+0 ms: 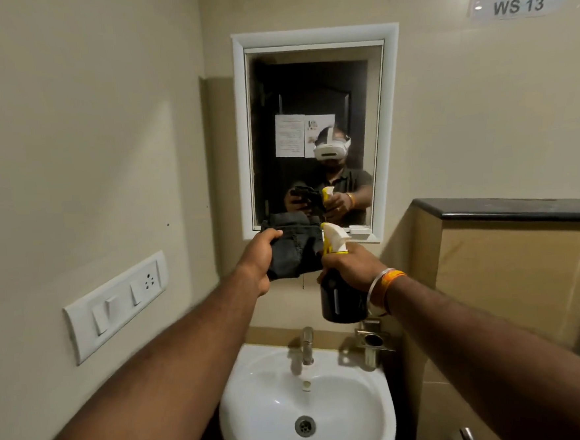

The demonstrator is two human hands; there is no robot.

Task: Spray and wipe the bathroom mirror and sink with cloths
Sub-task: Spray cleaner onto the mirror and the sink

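Observation:
A white-framed mirror [314, 91] hangs on the wall above a white sink [357, 418]. My left hand [257, 260] grips a dark grey cloth [294, 250], held up just below the mirror's lower edge. My right hand [350, 267] holds a dark spray bottle [342, 302] with a yellow and white trigger head, raised beside the cloth and pointing toward the mirror. Both hands are over the sink. The mirror reflects a person, the cloth and the bottle.
A chrome tap [307, 345] stands at the sink's back rim, a metal holder [373, 344] to its right. A white switch panel [116, 307] is on the left wall. A dark-topped ledge [521, 208] runs at the right, under a "WS 13" sign [519, 4].

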